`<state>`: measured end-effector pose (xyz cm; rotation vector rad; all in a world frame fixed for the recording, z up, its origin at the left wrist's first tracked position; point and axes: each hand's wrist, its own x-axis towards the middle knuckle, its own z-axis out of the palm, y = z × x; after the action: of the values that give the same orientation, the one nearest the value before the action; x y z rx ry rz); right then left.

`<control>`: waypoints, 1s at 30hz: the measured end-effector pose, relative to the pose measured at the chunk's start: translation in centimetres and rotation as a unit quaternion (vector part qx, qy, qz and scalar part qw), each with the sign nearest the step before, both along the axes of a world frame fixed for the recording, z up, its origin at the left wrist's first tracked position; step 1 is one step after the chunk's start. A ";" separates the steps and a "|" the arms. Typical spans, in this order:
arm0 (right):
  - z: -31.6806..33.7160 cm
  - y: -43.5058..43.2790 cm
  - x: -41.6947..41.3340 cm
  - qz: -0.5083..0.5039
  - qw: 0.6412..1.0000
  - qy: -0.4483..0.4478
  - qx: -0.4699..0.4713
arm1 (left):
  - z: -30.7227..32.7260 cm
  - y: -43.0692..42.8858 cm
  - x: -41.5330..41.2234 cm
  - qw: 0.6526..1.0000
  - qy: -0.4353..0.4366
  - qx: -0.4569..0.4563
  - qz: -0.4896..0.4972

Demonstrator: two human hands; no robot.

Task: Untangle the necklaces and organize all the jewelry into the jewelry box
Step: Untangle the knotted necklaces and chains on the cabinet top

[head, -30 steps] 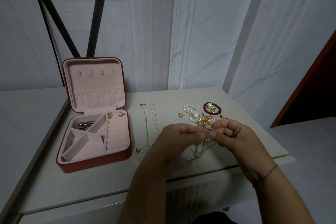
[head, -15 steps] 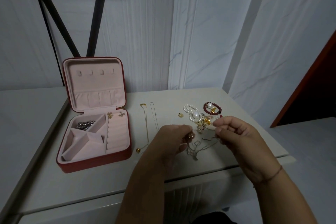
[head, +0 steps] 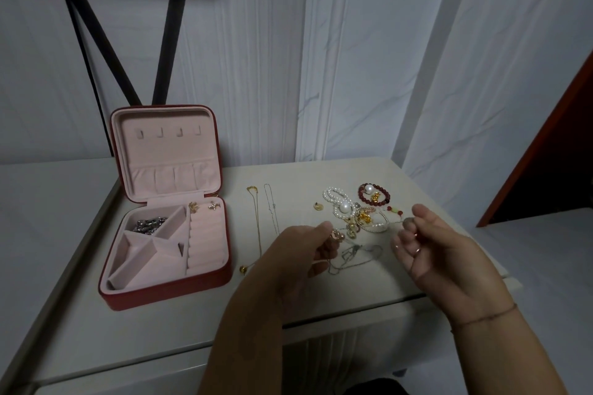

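Head view, untangling step. The left hand [head: 308,253], centre of the frame, has its grip narrowed to a pinch on a small rose-coloured pendant [head: 335,234], from which the tangled chain [head: 356,255] trails. The right hand [head: 442,253], at right of centre, has its fingers curled and its grip closed on a small greyish piece [head: 409,221]. Whether that piece belongs to the same chain cannot be told.

The chain lies slack on the desk [head: 160,330] between the two hands. Its long axis runs roughly left to right, rising slightly toward the right hand.

To do the step well, the strands should probably stay loose. Drawing the hands gently apart would open the knot, whereas a hard pull would likely tighten it.

Two necklaces already lie straight left of centre: a gold necklace [head: 258,228] and a silver necklace [head: 271,212]. Their long axes run from top to bottom of the frame.

A pile of pearls [head: 345,207] and a red bracelet [head: 373,199] wait above the hands. The open jewelry box [head: 167,295] stands at lower left.
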<state>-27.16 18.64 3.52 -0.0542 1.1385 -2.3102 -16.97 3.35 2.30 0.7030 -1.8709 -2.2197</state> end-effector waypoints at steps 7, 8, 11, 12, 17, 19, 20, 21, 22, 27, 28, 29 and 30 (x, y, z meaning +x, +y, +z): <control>-0.5 -0.4 0.8 0.038 0.962 0.155 0.221 | 0.0 0.1 0.0 0.999 0.022 0.036 -0.016; -0.4 -0.5 1.0 0.052 0.959 0.167 0.225 | -0.1 0.2 -0.1 0.999 0.022 0.038 -0.014; -0.2 -0.6 1.4 0.083 0.947 0.195 0.242 | 0.1 0.5 -0.3 0.999 0.026 0.045 -0.003; -0.2 -0.6 1.5 0.091 0.942 0.206 0.250 | 0.1 0.6 -0.3 0.998 0.028 0.048 0.001; -0.1 -0.8 2.1 0.117 0.904 0.269 0.310 | 0.0 0.5 -0.5 0.999 0.043 0.028 0.010; 0.0 -1.0 2.3 0.108 0.893 0.294 0.323 | -0.2 0.3 -0.5 0.998 0.053 0.019 0.009; 0.0 -1.1 2.3 0.098 0.886 0.310 0.331 | -0.2 0.3 -0.6 0.998 0.058 0.015 0.007; 0.0 -1.2 2.3 0.087 0.876 0.328 0.342 | -0.3 0.2 -0.5 0.998 0.062 0.009 0.003; -0.2 -1.3 2.2 0.072 0.866 0.346 0.355 | -0.3 0.2 -0.5 0.998 0.064 0.000 0.000; -0.3 -1.4 2.0 -0.009 0.832 0.408 0.377 | -0.2 0.1 -0.5 0.996 0.070 -0.055 0.000; -0.1 -1.4 2.1 -0.007 0.846 0.396 0.356 | -0.1 0.1 -0.4 0.995 0.071 -0.062 -0.001; 0.2 -1.4 2.2 0.004 0.859 0.387 0.336 | -0.1 0.1 -0.4 0.995 0.075 -0.067 -0.004; 0.4 -1.4 2.4 0.016 0.865 0.384 0.321 | -0.1 0.2 -0.4 0.994 0.079 -0.071 -0.010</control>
<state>-24.75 17.26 3.90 -0.7850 2.2213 -1.7654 -17.33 3.52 2.24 0.4716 -1.9397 -2.0607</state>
